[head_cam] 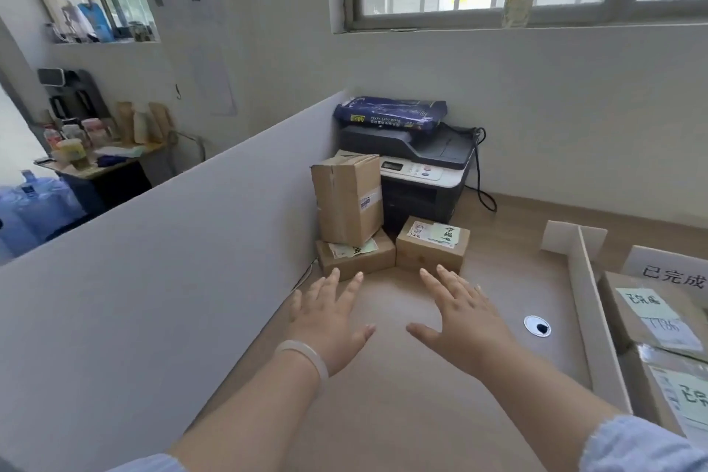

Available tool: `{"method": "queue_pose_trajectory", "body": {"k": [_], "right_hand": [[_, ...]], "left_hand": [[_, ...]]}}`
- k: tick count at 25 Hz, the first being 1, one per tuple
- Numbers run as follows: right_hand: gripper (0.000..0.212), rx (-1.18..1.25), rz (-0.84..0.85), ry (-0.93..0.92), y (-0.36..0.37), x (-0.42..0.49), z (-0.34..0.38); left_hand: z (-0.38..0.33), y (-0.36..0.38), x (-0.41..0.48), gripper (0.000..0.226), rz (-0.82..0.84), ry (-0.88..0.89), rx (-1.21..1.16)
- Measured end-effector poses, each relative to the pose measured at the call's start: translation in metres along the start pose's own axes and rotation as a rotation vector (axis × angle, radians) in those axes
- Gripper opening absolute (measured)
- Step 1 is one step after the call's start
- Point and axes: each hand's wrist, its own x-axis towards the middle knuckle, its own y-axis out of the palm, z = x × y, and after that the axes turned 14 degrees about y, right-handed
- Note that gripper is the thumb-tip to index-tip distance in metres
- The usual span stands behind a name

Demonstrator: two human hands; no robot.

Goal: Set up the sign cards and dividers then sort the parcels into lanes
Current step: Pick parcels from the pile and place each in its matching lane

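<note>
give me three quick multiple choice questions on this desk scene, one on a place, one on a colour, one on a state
1. Where does the tall parcel stand? A on the windowsill; B on a flat parcel; C right of the divider.
2. The bag on the printer is: A blue; B red; C white.
3. The left hand and right hand are: A gripping a parcel; B holding a sign card; C both open, empty.
Answers: 1 B, its base rests on the flat parcel by the partition. 2 A, its wrapper is dark blue. 3 C, fingers straight and spread, nothing held.
</note>
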Motion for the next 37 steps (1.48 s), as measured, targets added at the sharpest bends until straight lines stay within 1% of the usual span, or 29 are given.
{"method": "queue_pose_trajectory", "body": {"k": [2, 7, 12, 16, 18, 21, 23, 25, 27, 28, 30, 33, 35, 37], "right_hand": [[0.086, 0.003, 0.021, 0.049, 0.007, 0.025, 0.018], [0.082, -0.019, 0.065, 0.083, 0.015, 0.098, 0.063], [0.080, -0.040, 0.051, 0.085, -0.003, 0.188, 0.103], [0.076, 0.026, 0.007, 0.104, -0.016, 0.276, 0.132], [0.074, 0.087, 0.027, 0.142, -0.012, 0.312, 0.142], [0.075, 0.280, 0.067, 0.222, -0.001, 0.360, 0.153], [0.079, 0.439, 0.096, 0.262, 0.012, 0.384, 0.157], [0.087, 0.629, 0.150, 0.296, 0.028, 0.393, 0.161], [0.095, 0.810, 0.158, 0.315, 0.043, 0.391, 0.164], [0.093, 0.878, 0.149, 0.319, 0.046, 0.385, 0.164], [0.081, 0.984, 0.133, 0.332, 0.042, 0.369, 0.161], [0.062, 1.102, 0.097, 0.358, 0.027, 0.336, 0.153], [0.056, 1.136, 0.068, 0.387, 0.020, 0.306, 0.145], [0.053, 1.164, 0.063, 0.386, 0.017, 0.264, 0.134]], "left_hand": [[0.032, -0.001, 0.035, 0.075, -0.015, 0.032, -0.026], [0.110, -0.013, 0.126, 0.075, -0.033, 0.073, -0.105], [0.167, -0.043, 0.228, 0.074, -0.152, -0.011, -0.252], [0.194, -0.049, 0.300, 0.072, -0.220, -0.069, -0.335], [0.201, -0.046, 0.326, 0.072, -0.271, -0.101, -0.384], [0.211, -0.042, 0.360, 0.075, -0.333, -0.176, -0.509], [0.216, -0.036, 0.372, 0.079, -0.338, -0.194, -0.658], [0.216, -0.029, 0.374, 0.079, -0.398, -0.177, -0.830], [0.212, -0.025, 0.371, 0.072, -0.467, -0.135, -0.864], [0.208, -0.024, 0.367, 0.069, -0.496, -0.113, -0.866], [0.198, -0.024, 0.354, 0.067, -0.525, -0.078, -0.887], [0.176, -0.027, 0.326, 0.072, -0.534, -0.039, -0.903], [0.159, -0.026, 0.302, 0.080, -0.518, -0.019, -0.919], [0.141, -0.025, 0.271, 0.095, -0.451, -0.016, -0.947]]}}
